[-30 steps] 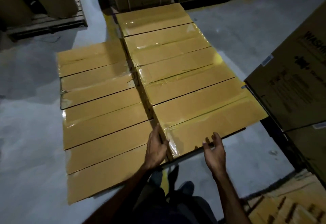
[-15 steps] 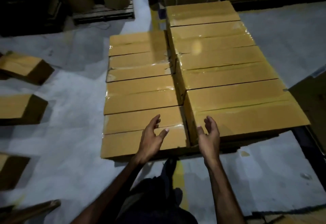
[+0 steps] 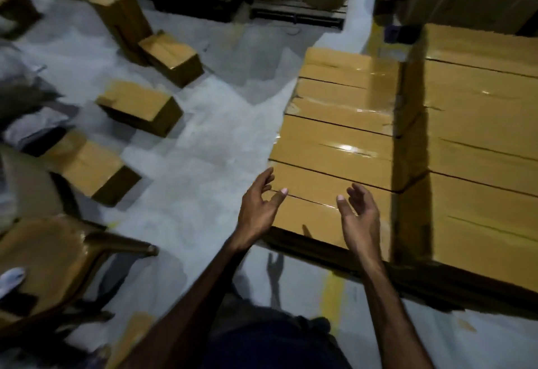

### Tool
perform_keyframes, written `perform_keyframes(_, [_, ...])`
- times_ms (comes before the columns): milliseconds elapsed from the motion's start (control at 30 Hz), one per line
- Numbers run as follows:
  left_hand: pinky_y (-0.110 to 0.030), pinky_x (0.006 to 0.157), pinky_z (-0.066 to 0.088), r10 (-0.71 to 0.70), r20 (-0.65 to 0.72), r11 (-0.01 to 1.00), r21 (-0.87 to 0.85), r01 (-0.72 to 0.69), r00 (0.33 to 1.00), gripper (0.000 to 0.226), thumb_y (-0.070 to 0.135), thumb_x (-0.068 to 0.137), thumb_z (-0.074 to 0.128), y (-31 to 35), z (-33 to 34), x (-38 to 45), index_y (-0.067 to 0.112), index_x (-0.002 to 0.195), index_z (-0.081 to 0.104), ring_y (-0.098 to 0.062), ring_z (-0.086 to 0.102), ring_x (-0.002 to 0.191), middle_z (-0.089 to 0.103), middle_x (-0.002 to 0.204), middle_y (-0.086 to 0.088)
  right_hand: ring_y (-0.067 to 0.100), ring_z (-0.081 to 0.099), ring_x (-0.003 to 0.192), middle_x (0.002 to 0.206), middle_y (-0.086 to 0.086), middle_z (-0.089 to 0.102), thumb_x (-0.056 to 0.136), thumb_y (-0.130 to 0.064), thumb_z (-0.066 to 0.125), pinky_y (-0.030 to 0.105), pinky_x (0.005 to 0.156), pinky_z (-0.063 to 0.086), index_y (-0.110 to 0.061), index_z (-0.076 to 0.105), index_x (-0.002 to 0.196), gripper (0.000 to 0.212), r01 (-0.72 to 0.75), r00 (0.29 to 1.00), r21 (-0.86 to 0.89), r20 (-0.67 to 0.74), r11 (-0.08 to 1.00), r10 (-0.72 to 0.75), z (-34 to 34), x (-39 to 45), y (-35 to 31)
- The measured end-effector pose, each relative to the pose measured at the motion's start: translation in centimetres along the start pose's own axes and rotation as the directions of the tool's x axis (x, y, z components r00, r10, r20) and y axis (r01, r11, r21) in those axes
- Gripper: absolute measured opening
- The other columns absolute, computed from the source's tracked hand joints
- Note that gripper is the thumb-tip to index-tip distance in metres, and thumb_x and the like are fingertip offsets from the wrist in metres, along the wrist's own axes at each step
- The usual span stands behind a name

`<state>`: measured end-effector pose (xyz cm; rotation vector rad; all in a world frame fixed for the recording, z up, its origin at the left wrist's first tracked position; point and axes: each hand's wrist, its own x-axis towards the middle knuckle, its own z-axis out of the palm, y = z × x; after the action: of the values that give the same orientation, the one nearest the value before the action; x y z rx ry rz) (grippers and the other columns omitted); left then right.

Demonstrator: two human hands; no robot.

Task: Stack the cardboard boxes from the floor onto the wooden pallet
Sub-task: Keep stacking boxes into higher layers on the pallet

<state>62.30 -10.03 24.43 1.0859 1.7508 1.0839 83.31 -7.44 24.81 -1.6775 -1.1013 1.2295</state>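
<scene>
Both hands are released and hold nothing: the left hand (image 3: 259, 208) and right hand (image 3: 361, 217) hover, fingers relaxed, over the near end of the lower stack of boxes (image 3: 334, 147) on the wooden pallet (image 3: 407, 278). A taller stack (image 3: 480, 136) adjoins it on the right. Four loose cardboard boxes (image 3: 139, 106) lie on the floor (image 3: 203, 147) to the left, well apart from the pallet.

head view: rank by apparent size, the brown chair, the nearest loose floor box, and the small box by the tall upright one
1. Brown chair, clearly largest, though nearest the camera and cropped.
2. Nearest loose floor box.
3. Small box beside the tall upright box, looks slightly smaller, but it lies farther away, so the two may match in real size.
</scene>
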Motion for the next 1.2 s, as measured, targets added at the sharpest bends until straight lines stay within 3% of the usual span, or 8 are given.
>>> perform_keyframes(233, [-0.031,0.104,0.048,-0.076,-0.265,0.993,-0.108,0.049,0.961,0.059,0.032,0.101,0.07,-5.3,-18.9,2.5,0.027,0.156,0.047,-0.009,0.056,0.131,0.058,0.149,0.008,0.014,0.052,0.139,0.152,-0.004,0.057,0.103,-0.029,0.068,0.042,0.116,0.045,-0.03,0.051,0.151,0.051,0.125,0.952,-0.023,0.282,0.992,-0.114,19.7,-2.5,-5.5])
perform_keyframes(433, [-0.038,0.106,0.051,-0.124,-0.432,0.991,-0.105,0.086,0.893,0.058,0.032,0.1,0.072,-10.1,-33.1,5.6,0.023,0.153,0.052,-0.017,0.061,0.129,0.061,0.147,0.003,0.015,0.052,0.141,0.153,-0.001,0.056,0.103,-0.026,0.068,0.047,0.12,0.042,-0.025,0.05,0.153,0.053,0.166,0.898,-0.038,0.419,0.985,-0.136,34.9,-3.9,-8.7])
perform_keyframes(833, [-0.034,0.103,0.051,-0.257,-0.499,0.962,-0.21,0.172,0.827,0.056,0.037,0.1,0.07,-16.0,-45.0,15.5,0.027,0.153,0.052,-0.012,0.061,0.126,0.06,0.147,0.008,0.015,0.054,0.138,0.15,-0.003,0.059,0.104,-0.031,0.067,0.043,0.116,0.046,-0.025,0.051,0.152,0.051,0.24,0.847,-0.19,0.52,0.952,-0.11,53.2,1.4,-12.9])
perform_keyframes(967, [-0.02,0.093,0.049,-0.291,-0.537,0.956,-0.197,0.218,0.792,0.058,0.036,0.099,0.071,-18.1,-50.1,21.3,0.024,0.153,0.052,-0.012,0.062,0.125,0.06,0.148,0.005,0.012,0.053,0.138,0.15,-0.005,0.058,0.104,-0.033,0.066,0.039,0.114,0.045,-0.028,0.05,0.152,0.051,0.248,0.793,-0.166,0.6,0.954,-0.102,62.7,5.2,-14.6])
perform_keyframes(1100, [-0.039,0.107,0.052,-0.371,-0.568,0.928,-0.245,0.279,0.734,0.054,0.031,0.101,0.071,-18.7,-56.1,26.6,0.023,0.152,0.053,-0.014,0.06,0.127,0.062,0.144,0.006,0.013,0.053,0.138,0.151,-0.004,0.057,0.104,-0.032,0.066,0.035,0.112,0.045,-0.027,0.05,0.152,0.051,0.233,0.754,-0.184,0.654,0.955,-0.058,71.9,8.7,-17.5])
perform_keyframes(1200, [-0.036,0.105,0.051,-0.38,-0.616,0.925,-0.245,0.29,0.69,0.054,0.024,0.102,0.069,-19.1,-60.7,29.8,0.019,0.153,0.051,-0.006,0.061,0.118,0.062,0.131,0.01,0.014,0.053,0.138,0.15,-0.001,0.058,0.104,-0.03,0.066,0.036,0.113,0.046,-0.024,0.051,0.152,0.051,0.263,0.693,-0.183,0.719,0.947,-0.053,79.0,10.8,-19.6])
